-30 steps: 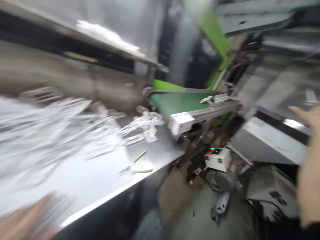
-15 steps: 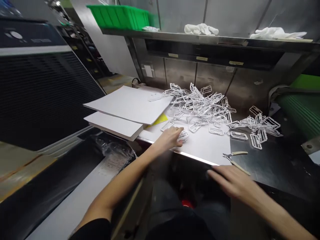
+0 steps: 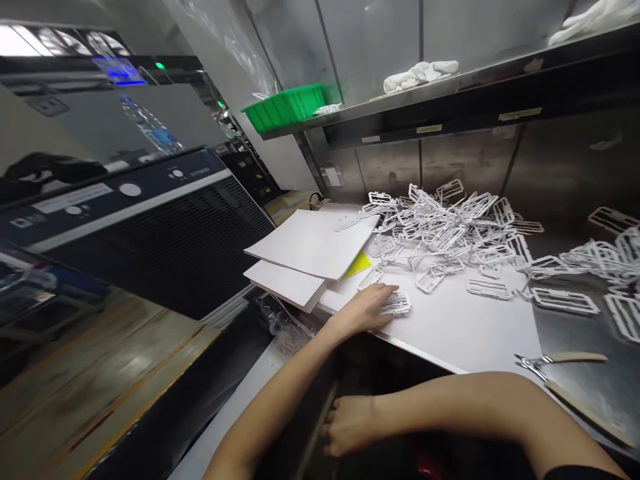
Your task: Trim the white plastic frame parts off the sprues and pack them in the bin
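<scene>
My left hand (image 3: pixel 367 310) lies at the near edge of the steel table (image 3: pixel 575 333), fingers closed over a small stack of white plastic frames (image 3: pixel 399 303). The stack sits on a white sheet (image 3: pixel 460 327). Behind it spreads a big loose pile of the same white frames (image 3: pixel 445 223). My right hand (image 3: pixel 350 427) reaches across to the left below the table edge, in the dark space in front of me. Its fingertips are lost in shadow, so I cannot make out whether it holds anything.
Cream-handled cutters (image 3: pixel 555 363) lie on the table at right. Stacked white boards (image 3: pixel 310 247) and a yellow slip (image 3: pixel 358 265) sit left of the pile. Above, a shelf carries a green bin (image 3: pixel 287 107) and a white cloth (image 3: pixel 420 72). A dark vented machine (image 3: pixel 150 227) stands at left.
My view swung from the conveyor to the table, then further left. My left hand stayed on the small stack. My right hand dropped from the table edge to below it, crossing leftward.
</scene>
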### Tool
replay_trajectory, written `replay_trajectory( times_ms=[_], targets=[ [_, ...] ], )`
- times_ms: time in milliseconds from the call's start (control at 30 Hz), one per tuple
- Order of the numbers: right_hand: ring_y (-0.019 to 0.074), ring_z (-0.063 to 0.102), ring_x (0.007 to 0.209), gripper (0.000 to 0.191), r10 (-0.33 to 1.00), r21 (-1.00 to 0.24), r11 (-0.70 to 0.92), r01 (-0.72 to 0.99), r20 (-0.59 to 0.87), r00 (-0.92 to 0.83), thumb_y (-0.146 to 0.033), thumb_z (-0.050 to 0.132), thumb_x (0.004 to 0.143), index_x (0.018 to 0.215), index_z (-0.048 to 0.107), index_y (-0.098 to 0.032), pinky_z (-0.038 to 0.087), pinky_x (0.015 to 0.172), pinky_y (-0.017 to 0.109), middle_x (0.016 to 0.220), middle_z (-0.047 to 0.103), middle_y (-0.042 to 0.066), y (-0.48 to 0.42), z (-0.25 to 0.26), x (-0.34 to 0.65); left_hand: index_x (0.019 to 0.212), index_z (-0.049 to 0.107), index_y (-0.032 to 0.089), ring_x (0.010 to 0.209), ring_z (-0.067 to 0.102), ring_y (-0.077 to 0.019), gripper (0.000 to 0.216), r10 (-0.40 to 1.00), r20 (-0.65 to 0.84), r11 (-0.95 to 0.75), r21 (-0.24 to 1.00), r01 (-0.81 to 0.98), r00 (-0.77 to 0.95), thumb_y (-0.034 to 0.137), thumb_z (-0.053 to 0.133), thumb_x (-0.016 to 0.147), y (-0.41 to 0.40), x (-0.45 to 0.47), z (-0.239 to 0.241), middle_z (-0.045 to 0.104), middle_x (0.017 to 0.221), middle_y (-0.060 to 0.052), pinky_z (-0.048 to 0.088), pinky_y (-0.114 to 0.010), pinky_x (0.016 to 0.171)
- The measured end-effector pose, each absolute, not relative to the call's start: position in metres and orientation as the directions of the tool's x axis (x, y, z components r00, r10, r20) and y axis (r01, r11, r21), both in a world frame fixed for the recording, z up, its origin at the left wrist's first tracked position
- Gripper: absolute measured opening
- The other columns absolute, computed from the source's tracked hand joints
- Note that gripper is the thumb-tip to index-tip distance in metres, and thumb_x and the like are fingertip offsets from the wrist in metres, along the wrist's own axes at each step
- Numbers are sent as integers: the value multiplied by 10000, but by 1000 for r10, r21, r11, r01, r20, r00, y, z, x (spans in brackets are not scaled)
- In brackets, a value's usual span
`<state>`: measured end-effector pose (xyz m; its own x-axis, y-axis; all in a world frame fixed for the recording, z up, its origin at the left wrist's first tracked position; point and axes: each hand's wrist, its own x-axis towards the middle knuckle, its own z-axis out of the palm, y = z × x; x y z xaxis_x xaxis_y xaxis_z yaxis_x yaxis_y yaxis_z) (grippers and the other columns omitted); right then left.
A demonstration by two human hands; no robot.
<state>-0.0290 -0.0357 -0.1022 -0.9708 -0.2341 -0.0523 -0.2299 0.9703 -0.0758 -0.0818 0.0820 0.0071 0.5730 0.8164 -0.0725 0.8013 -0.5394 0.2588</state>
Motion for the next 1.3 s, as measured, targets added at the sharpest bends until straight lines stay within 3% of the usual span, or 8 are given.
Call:
replay_trajectory(
  times_ms=[200,367,667,900,1100,1300],
  targets=[
    [207,736,750,94,-241,-197,954,-227,-49,-969,-183,786,924,839,785,-223,378,464,297,853,764,34,-37,-135,-35,1558,459,179,1374,578,-282,687,796,-177,-510,319,799,579,274,697,920,90,-93,17,598,1468,-136,493,-416,1174],
    [225,743,752,45,-267,-312,920,-236,-62,-962,-191,786,910,887,813,-218,428,504,302,820,770,58,-53,-135,-35,1565,473,157,1328,608,-308,683,777,-275,-478,326,815,566,235,672,916,98,-90,17,623,1442,-150,525,-439,1121],
    [241,735,770,70,-202,-357,921,-157,-93,-975,-161,757,924,913,823,-181,487,586,331,869,786,102,-44,-122,-33,1546,492,195,1368,620,-275,628,778,-266,-467,361,807,569,324,700,967,100,-88,22,609,1524,-102,508,-410,1161],
    [239,725,705,55,-202,-380,914,-143,-121,-972,-147,807,867,828,807,-185,503,595,335,776,770,91,-45,-121,-34,1470,554,184,1218,644,-270,555,781,-283,-484,289,826,557,323,709,955,97,-77,22,630,1348,-107,551,-389,1027],
    [238,739,696,170,-170,-433,895,-104,-117,-979,-141,871,784,694,752,-223,527,586,339,719,746,46,-49,-131,-43,1422,579,173,1209,644,-264,504,793,-273,-461,315,829,545,322,711,959,95,-72,24,617,1359,-109,549,-398,1050],
    [221,730,712,244,-132,-459,886,-65,-114,-985,-104,810,819,631,690,-204,542,651,350,719,746,46,-47,-130,-44,1388,582,184,1228,644,-241,479,796,-227,-466,361,807,561,283,725,941,92,-74,23,578,1421,-103,549,-376,1070]
  ],
)
